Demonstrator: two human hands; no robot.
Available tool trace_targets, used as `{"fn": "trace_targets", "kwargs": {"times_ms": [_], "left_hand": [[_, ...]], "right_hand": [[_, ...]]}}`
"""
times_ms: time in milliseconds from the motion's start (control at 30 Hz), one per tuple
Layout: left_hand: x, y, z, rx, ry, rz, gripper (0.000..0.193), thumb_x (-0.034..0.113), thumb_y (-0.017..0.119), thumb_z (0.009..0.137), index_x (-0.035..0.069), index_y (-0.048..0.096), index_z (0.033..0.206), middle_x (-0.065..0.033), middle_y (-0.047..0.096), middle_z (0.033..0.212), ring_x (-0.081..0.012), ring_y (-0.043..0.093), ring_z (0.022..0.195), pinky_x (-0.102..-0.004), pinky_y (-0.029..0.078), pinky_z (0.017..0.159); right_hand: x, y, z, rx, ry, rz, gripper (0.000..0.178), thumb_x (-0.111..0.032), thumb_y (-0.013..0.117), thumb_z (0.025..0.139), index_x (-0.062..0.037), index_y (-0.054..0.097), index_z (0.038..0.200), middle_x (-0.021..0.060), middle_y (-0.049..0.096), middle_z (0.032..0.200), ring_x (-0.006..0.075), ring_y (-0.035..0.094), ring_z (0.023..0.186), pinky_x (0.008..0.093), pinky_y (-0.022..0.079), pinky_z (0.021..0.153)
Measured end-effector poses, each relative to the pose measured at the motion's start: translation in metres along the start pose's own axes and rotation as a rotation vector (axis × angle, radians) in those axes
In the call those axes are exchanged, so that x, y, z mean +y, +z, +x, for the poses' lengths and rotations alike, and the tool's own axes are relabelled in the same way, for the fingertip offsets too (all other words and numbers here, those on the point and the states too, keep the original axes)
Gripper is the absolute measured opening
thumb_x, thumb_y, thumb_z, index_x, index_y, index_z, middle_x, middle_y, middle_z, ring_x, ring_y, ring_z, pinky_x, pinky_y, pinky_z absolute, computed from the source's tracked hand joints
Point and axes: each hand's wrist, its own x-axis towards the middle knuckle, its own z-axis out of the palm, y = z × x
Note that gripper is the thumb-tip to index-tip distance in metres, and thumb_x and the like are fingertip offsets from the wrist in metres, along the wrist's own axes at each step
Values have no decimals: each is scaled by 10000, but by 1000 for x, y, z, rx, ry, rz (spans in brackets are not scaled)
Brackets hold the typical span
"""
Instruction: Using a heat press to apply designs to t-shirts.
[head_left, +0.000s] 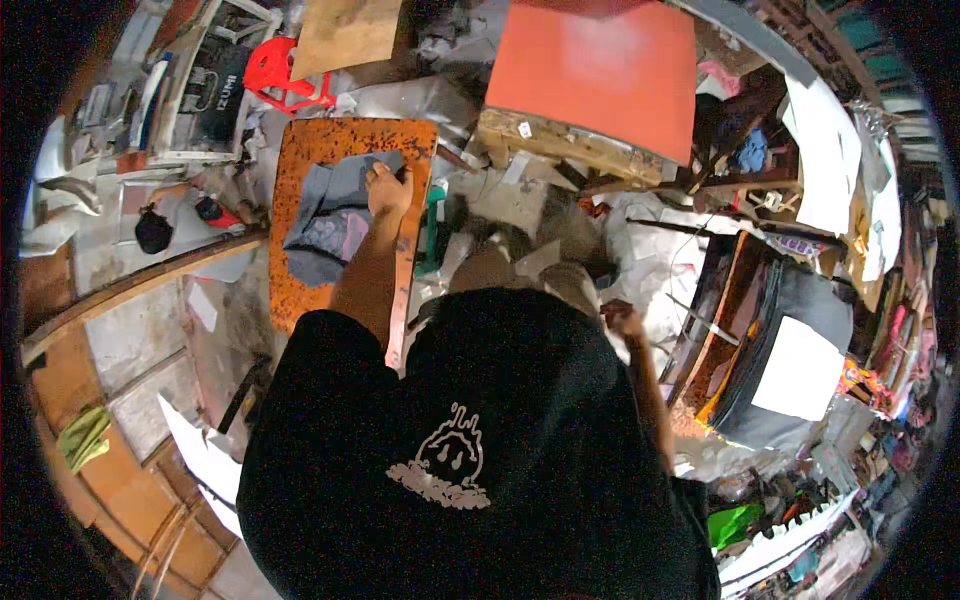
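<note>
My left hand (388,188) lies with its fingers stretched out on the upper right part of a dark grey piece of cloth (318,215). Folds run across the cloth, and a paler pinkish-grey patch shows near its middle. Under it is a worn orange-brown board or tabletop (290,150), speckled with dark marks. At my right side, away from the cloth, my right hand (622,317) has its fingers curled in. It is dark and blurred, so anything inside it does not show. The nearest thing to that hand is a pale, cluttered surface.
A large orange-red panel (600,70) on a wooden base stands ahead. Beyond the board is a red plastic stool (285,80). Dark fabric with a white sheet (797,368) lies at right. Left of a wooden rail (150,285), a person (190,225) is lower down.
</note>
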Motion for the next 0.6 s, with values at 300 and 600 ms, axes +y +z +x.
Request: {"fn": "trace_targets", "kwargs": {"times_ms": [300, 600], "left_hand": [[-49, 21, 12, 130, 230, -253, 205, 228, 552, 916, 24, 534, 934, -228, 555, 894, -396, 593, 870, -514, 509, 695], [83, -175, -59, -181, 53, -1558, 251, -101, 581, 847, 46, 533, 1045, 52, 413, 750, -26, 381, 647, -190, 418, 619]], "right_hand": [[-190, 87, 41, -236, -42, -242, 240, -270, 614, 903, -81, 705, 1019, 123, 706, 900, 224, 663, 803, 384, 516, 695], [-353, 185, 134, -348, -590, -388, 561, -300, 764, 800, 9, 573, 1227, 234, 612, 1171, 343, 616, 1055, 423, 485, 917]]}}
